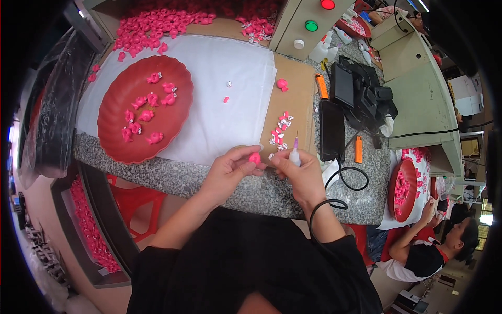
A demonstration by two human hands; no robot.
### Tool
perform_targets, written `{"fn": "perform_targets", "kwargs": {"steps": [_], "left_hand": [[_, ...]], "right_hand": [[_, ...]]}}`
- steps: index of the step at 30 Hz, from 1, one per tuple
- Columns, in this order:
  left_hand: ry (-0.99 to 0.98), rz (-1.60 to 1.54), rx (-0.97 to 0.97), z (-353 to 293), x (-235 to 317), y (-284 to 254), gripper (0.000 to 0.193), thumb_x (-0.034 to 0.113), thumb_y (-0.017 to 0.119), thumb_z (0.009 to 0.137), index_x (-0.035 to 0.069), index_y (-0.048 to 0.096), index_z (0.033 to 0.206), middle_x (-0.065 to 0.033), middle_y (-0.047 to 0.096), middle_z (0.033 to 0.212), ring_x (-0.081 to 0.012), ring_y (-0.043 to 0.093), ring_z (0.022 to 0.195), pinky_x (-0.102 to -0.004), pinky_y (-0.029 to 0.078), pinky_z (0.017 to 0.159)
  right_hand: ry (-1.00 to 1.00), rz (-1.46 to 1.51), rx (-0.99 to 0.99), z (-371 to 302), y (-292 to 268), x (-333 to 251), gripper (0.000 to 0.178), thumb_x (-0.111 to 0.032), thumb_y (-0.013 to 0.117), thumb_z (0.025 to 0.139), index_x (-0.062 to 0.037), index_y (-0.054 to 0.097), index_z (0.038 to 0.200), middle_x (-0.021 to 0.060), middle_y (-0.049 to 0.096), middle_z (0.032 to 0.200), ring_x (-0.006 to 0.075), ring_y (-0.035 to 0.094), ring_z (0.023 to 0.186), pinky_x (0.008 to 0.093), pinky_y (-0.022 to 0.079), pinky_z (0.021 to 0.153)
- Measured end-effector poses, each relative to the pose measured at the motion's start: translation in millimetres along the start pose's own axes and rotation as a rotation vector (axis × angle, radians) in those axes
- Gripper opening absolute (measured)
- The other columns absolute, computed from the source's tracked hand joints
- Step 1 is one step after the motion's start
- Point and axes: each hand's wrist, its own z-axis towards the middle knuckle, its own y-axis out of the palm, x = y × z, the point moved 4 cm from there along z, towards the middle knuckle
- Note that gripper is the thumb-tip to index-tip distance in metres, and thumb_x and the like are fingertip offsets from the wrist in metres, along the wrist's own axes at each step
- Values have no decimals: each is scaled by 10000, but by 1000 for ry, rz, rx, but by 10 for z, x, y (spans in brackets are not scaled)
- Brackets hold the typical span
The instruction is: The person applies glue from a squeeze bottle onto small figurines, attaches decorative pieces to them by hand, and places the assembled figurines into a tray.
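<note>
My left hand (226,170) is closed in a pinch around a small pink plastic figure (255,158) above the table's near edge. Close beside it, my right hand (306,180) grips a small white needle-tipped bottle (295,156) with a purple collar, its needle pointing up. A tiny white piece (271,156) shows at the right fingertips. Just beyond them, several small pink and white pieces (278,137) lie on brown cardboard (295,89). A red scalloped plate (112,123) at the left carries several pink figures with white and silvery parts.
Pink parts (151,29) are heaped at the back. Two loose pieces lie on white paper (209,63). Orange lighters (358,149), a black case (331,131) and cables stand right. A bin of pink parts (86,220) is lower left. A co-worker (418,251) sits at right.
</note>
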Motion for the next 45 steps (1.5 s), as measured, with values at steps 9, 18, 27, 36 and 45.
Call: {"fn": "perform_targets", "kwargs": {"steps": [9,18,27,36,45], "left_hand": [[-11,37,-5,-45,-48,-32,292,-51,568,755,-23,486,1034,-95,586,860,-147,584,682,-231,484,610],[20,-59,11,-47,-54,-8,213,27,534,811,-17,485,1014,-101,588,845,-145,584,691,-234,483,583],[7,-40,2,-39,-106,-64,189,25,546,805,-14,495,982,-89,589,788,-121,558,644,-225,454,541],[-23,-115,-65,-50,-108,-89,144,24,557,798,-13,534,935,-85,597,817,-110,553,640,-211,444,533],[-29,-162,-116,-54,-68,-94,150,9,581,777,-3,552,923,-103,618,874,-87,557,642,-190,439,533]], "right_hand": [[-156,-73,77,-113,147,118,97,-47,621,760,26,607,823,24,599,713,47,516,622,177,422,543],[-188,-123,70,-162,226,32,87,-48,603,772,26,603,817,36,602,709,60,547,641,174,425,552],[-166,-122,38,-188,243,73,88,-71,611,774,15,594,776,33,592,688,56,525,599,182,419,534],[223,291,-137,-100,213,267,192,-180,632,770,-38,570,884,6,558,699,60,484,577,193,393,473],[338,277,-179,-119,259,276,179,-198,613,783,-51,585,881,12,565,716,67,499,620,204,416,521]]}}
